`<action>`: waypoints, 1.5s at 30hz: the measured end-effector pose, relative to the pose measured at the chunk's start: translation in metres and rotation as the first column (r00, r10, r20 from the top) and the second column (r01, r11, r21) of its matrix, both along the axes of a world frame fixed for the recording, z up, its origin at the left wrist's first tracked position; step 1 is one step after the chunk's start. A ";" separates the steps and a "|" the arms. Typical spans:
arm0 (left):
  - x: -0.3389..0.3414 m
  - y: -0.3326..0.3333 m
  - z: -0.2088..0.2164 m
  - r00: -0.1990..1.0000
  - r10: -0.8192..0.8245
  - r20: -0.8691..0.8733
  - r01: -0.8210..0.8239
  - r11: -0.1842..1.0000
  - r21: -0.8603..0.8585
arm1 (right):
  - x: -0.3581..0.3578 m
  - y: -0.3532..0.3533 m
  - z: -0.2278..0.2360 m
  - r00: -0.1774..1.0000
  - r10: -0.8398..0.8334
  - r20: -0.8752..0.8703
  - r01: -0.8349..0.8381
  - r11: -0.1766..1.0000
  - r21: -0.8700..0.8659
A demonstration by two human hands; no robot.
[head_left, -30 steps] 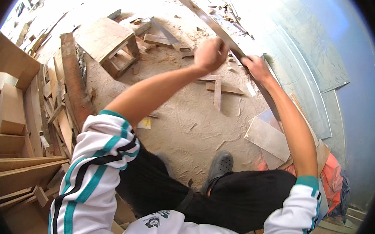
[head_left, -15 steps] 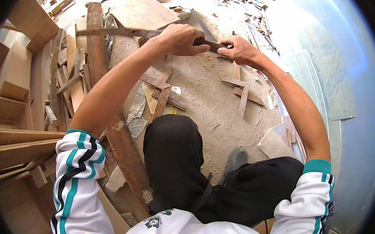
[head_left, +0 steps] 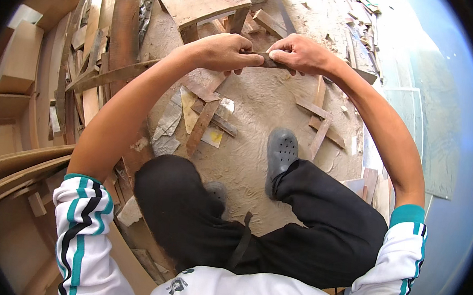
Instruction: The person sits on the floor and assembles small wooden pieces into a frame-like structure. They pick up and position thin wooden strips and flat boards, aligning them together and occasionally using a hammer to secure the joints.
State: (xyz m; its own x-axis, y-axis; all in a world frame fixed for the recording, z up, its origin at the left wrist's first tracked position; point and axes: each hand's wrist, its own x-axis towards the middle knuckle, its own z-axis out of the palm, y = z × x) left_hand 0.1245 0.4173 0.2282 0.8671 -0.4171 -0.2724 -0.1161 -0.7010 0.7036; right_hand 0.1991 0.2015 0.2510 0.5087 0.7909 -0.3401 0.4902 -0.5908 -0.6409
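A long, narrow wooden strip (head_left: 269, 61) runs crosswise in front of me, held in both hands. My left hand (head_left: 221, 52) closes round it with the thumb along its near side. Just to the right, my right hand (head_left: 302, 54) grips the same strip, thumb on top. The strip's left part passes behind my left forearm and comes out over the scrap wood; its right end shows beyond my right wrist. On the floor below lie two crossed-wood pieces, one at left (head_left: 205, 115) and another at right (head_left: 322, 120).
A low wooden stool or table (head_left: 203, 0) stands ahead, with a dark blade-like piece (head_left: 286, 15) beside it. Planks (head_left: 125, 24) and scrap wood lie left, near wooden compartments (head_left: 19, 58). Pale sheets (head_left: 409, 113) lean along the right. My grey clogs (head_left: 283, 151) are on the dusty floor.
The view has shifted, and the strip's left end now sits lower. My right hand has turned its thumb over the strip. My legs have spread, bringing both clogs into sight.
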 end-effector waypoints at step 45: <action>0.241 0.053 -0.088 0.821 0.261 0.509 -0.467 0.818 0.335 | 0.150 -0.147 -0.243 0.868 -0.073 0.490 0.118 0.991 -0.061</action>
